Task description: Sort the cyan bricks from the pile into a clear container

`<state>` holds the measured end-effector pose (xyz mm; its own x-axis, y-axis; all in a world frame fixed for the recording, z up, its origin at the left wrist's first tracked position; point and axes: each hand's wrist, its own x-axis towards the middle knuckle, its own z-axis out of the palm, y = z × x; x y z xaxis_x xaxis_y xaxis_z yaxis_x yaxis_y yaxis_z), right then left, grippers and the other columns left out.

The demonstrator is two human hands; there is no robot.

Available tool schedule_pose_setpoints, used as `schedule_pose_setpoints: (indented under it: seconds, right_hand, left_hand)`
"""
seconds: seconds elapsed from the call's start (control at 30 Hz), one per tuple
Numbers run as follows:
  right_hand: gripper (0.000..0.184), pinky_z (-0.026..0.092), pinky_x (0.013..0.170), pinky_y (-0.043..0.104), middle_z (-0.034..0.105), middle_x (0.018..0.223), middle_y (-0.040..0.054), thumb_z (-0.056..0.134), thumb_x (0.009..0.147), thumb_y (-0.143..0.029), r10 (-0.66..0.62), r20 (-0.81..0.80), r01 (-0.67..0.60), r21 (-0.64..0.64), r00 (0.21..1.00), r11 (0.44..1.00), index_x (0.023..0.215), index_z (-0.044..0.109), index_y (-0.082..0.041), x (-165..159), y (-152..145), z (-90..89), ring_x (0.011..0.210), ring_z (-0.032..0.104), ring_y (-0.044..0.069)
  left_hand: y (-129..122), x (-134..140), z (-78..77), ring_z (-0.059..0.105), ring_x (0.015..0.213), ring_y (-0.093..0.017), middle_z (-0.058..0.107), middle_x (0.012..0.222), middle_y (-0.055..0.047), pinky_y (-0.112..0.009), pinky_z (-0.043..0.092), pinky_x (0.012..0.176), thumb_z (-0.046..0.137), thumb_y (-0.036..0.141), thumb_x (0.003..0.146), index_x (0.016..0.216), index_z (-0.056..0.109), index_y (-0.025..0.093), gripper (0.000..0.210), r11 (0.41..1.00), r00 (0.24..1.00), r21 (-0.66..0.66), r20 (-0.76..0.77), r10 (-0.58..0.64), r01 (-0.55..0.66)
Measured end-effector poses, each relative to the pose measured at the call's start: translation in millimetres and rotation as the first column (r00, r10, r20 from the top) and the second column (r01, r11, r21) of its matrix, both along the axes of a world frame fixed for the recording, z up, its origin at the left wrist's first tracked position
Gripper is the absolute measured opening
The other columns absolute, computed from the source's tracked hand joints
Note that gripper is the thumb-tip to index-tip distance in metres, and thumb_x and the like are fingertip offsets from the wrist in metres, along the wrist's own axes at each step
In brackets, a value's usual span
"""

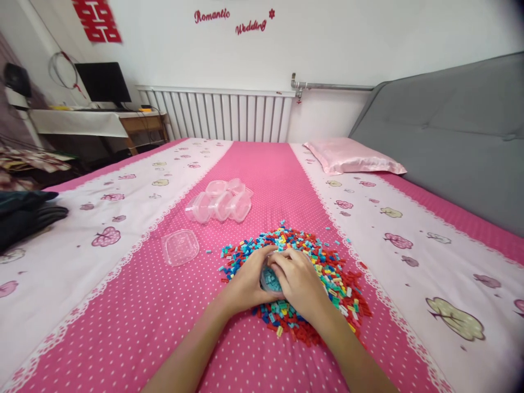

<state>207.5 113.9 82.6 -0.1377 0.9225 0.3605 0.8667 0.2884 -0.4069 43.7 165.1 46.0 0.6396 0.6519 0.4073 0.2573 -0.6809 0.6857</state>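
Note:
A clear plastic container [263,283] stands over the pile of small coloured building blocks [341,289]. Inside it lie light blue blocks [272,279]. My left hand [248,279] is wrapped around the container's left side, thumb at the near edge. Over its opening and right side bends my right hand [301,281], its fingers curled together at the rim. Whatever those fingertips hold is hidden. Red, yellow, green, white and blue blocks spread around both hands.
A clear lid [180,248] lies flat to the left on the pink bedspread [155,316]. Several clear containers [221,202] are grouped farther back. A pink pillow [352,155] rests by the grey headboard [454,125]. Dark folded cloth [28,213] sits at the left edge.

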Motion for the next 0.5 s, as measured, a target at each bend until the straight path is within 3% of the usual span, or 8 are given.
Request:
schedule_pose_setpoints:
  seconds: [0.33,0.43,0.5]
  right_hand:
    - [0.020,0.041,0.089,0.038,0.066,0.093,0.0059,0.052,0.096,-0.017,0.059,-0.035,-0.055,0.100,0.998,0.993,0.095,0.071,-0.023,-3.3,-1.5,-2.3,0.092,0.059,0.023]
    - [0.022,0.043,0.085,0.036,0.066,0.091,0.0052,0.049,0.098,-0.020,0.080,-0.162,-0.050,0.179,0.983,0.983,0.094,0.070,-0.023,5.1,-2.2,1.6,0.090,0.059,0.022]
    - [0.023,0.044,0.084,0.034,0.067,0.089,0.0041,0.046,0.100,-0.024,0.065,-0.315,0.020,0.259,0.947,0.966,0.093,0.068,-0.023,17.0,-2.1,5.5,0.089,0.061,0.021]
  left_hand:
    - [2.5,-1.8,-3.6,0.049,0.133,-0.035,0.049,0.144,-0.015,-0.050,0.041,0.112,0.083,0.038,0.074,0.145,0.033,0.024,0.088,1.000,1.000,-0.006,0.008,0.003,-0.003]
    - [4.0,-3.0,-4.1,0.050,0.132,-0.034,0.049,0.144,-0.015,-0.050,0.041,0.111,0.086,0.041,0.072,0.145,0.032,0.025,0.092,1.000,1.000,-0.018,0.016,0.007,-0.006]
    - [5.2,-4.5,-3.1,0.052,0.130,-0.034,0.050,0.143,-0.014,-0.050,0.043,0.109,0.087,0.042,0.071,0.145,0.032,0.026,0.094,0.999,1.000,-0.033,0.024,0.011,-0.010]
